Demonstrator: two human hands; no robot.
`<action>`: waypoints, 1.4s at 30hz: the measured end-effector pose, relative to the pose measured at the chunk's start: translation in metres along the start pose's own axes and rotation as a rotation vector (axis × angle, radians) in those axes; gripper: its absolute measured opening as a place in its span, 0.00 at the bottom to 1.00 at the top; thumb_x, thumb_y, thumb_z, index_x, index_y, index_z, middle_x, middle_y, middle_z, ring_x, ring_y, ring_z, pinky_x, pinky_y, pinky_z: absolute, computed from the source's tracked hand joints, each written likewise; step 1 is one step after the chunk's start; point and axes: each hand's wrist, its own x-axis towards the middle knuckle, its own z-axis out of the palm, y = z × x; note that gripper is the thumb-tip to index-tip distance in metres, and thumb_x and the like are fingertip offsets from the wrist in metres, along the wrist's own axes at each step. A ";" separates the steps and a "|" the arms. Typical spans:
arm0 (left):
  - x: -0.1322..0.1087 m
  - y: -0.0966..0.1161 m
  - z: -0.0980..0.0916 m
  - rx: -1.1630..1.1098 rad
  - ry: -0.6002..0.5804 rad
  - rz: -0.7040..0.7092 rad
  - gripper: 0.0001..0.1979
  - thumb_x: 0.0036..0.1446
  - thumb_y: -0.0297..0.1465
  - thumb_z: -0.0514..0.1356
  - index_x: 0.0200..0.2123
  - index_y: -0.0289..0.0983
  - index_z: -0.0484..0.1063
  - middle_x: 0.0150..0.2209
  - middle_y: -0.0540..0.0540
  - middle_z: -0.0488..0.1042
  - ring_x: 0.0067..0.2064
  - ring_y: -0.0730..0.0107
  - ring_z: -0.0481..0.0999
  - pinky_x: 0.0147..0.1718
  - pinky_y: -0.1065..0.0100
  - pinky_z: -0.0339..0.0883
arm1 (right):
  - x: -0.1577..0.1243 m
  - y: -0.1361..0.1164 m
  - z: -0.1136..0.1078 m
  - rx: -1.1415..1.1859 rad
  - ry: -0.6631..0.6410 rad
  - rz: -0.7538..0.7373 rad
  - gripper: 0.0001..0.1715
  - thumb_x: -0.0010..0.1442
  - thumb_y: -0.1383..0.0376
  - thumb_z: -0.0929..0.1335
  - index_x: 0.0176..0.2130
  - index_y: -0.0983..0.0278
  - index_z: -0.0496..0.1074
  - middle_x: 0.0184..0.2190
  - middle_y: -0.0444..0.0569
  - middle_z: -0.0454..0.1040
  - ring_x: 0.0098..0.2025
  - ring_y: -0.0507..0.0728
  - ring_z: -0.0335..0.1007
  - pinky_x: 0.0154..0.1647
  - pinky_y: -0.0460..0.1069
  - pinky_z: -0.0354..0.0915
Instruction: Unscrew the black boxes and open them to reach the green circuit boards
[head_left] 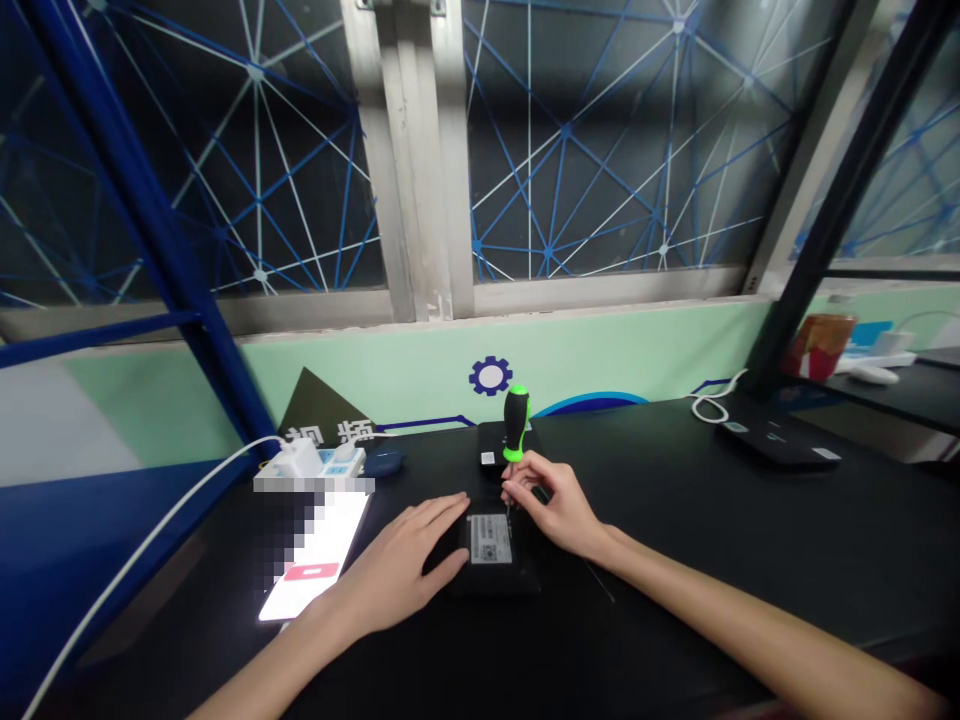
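A black box-shaped device (495,578) with a white printed label lies on the dark table. My left hand (405,560) rests along its left side, fingers stretched out and thumb reaching over the near part. My right hand (556,505) pinches the shaft of a screwdriver (516,425) with a black and bright green handle. The screwdriver stands nearly upright, its tip down at the device's top right area beside the label. Whether the tip sits in a screw is too small to tell.
Behind the device lies another black box (489,458). To the left are a lit tablet-like screen (330,545), a power strip (262,484) with a white plug (298,458), and a dark blue case (384,462). A flat black device (780,442) and white cable (709,408) lie at right.
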 end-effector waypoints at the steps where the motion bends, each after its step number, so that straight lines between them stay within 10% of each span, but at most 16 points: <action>1: 0.000 0.000 0.000 0.006 0.000 -0.006 0.27 0.69 0.44 0.50 0.69 0.50 0.50 0.67 0.49 0.58 0.66 0.57 0.61 0.62 0.54 0.58 | 0.000 0.000 0.000 -0.014 0.005 -0.004 0.07 0.66 0.61 0.67 0.38 0.63 0.68 0.28 0.47 0.75 0.29 0.54 0.75 0.34 0.48 0.70; 42: 0.001 0.001 0.001 0.018 0.041 -0.039 0.26 0.68 0.45 0.52 0.66 0.47 0.57 0.65 0.46 0.62 0.64 0.54 0.64 0.60 0.54 0.62 | 0.004 0.008 -0.002 -0.104 0.043 0.044 0.14 0.60 0.55 0.71 0.32 0.63 0.71 0.26 0.45 0.74 0.27 0.53 0.71 0.29 0.47 0.68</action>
